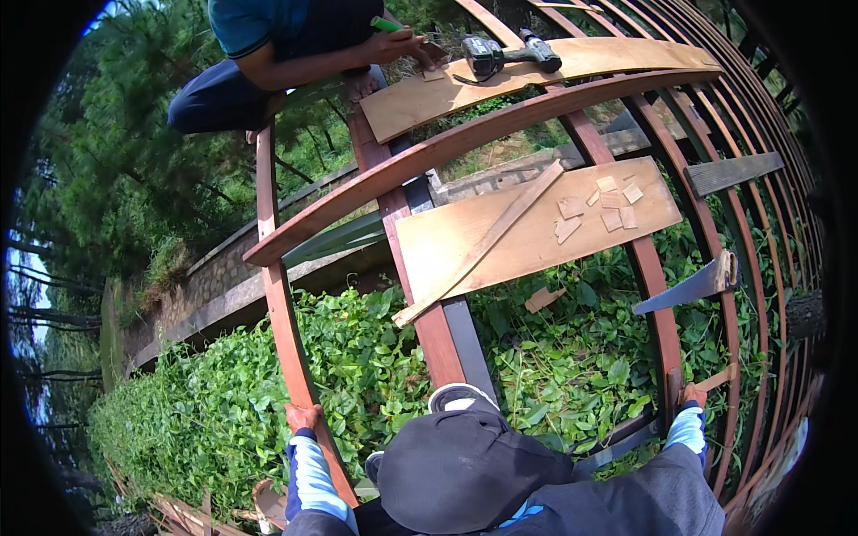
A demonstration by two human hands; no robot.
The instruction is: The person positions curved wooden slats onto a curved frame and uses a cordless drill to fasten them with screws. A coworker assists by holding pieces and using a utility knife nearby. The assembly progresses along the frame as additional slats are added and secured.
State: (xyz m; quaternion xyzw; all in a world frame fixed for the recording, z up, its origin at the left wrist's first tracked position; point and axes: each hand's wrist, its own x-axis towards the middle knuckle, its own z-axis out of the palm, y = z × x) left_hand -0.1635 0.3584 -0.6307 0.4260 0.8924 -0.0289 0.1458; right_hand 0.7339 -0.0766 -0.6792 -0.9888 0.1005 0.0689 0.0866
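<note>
My left hand (304, 416) is wrapped round a reddish-brown wooden beam (284, 330) at the lower left. On the right, my right hand (692, 394) is closed beside another reddish beam (657, 313); a short pale wooden strip (717, 377) juts out from it. Further up that side, a handsaw (684, 288) rests across the beams. Between my hands and the far side lies a pale plank (536, 219), with a long thin strip of wood (492, 237) slanting over it. Several small wood chips (612, 201) are scattered on the plank's right part.
Across from me a person (277, 54) sits holding a green tool (386, 25). A cordless drill (509, 56) lies on the far plank (411, 103). A long curved board (465, 143) crosses the frame. Gaps between beams open onto leafy plants (357, 348) below. A grey plank piece (735, 172) lies right.
</note>
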